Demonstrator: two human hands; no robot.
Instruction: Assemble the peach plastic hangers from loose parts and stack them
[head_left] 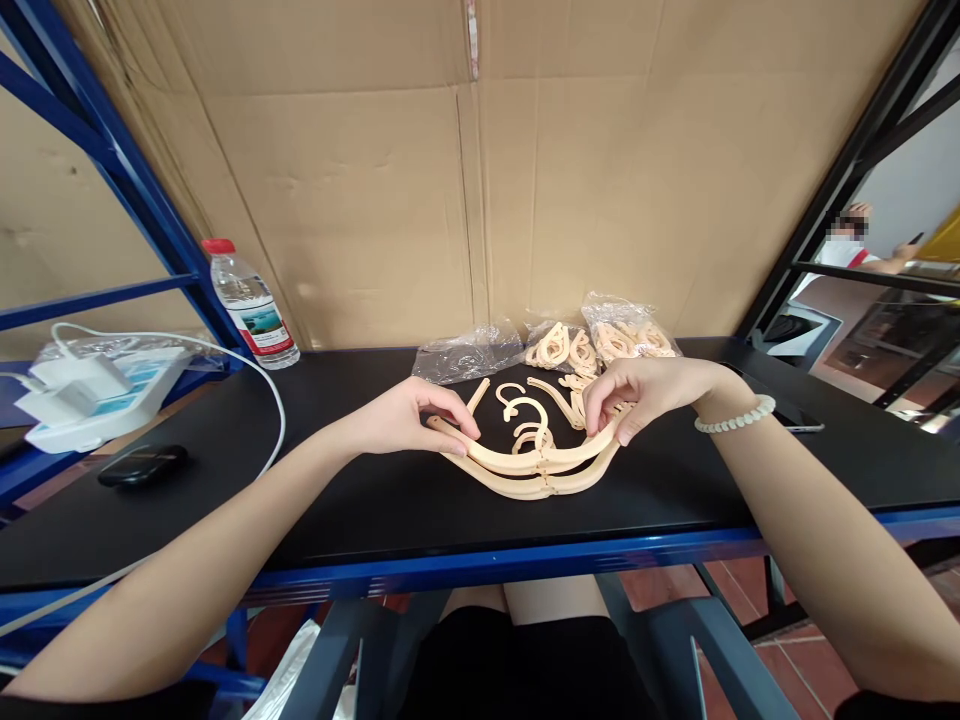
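A cream folding clothes hanger [514, 463] is spread wide between my hands, its hook pointing toward the back of the table. My left hand [416, 418] pinches its left arm between thumb and fingers. On the right arm, my right hand [637, 395] closes in the same way. A second spread hanger [519, 488] shows just below the first, partly covered by it. More cream hanger parts, including a hook [511, 392] and a slanting arm [555, 400], lie behind on the black table [360, 510]. Some of them are hidden by my right hand.
Clear bags of folded hangers [626, 335] and a crumpled clear bag [472, 352] lie along the cardboard wall [360, 200]. A water bottle [259, 315], white power strip [127, 400], cable and black case [142, 465] are left. A phone [799, 415] lies right; a person [844, 250] is beyond.
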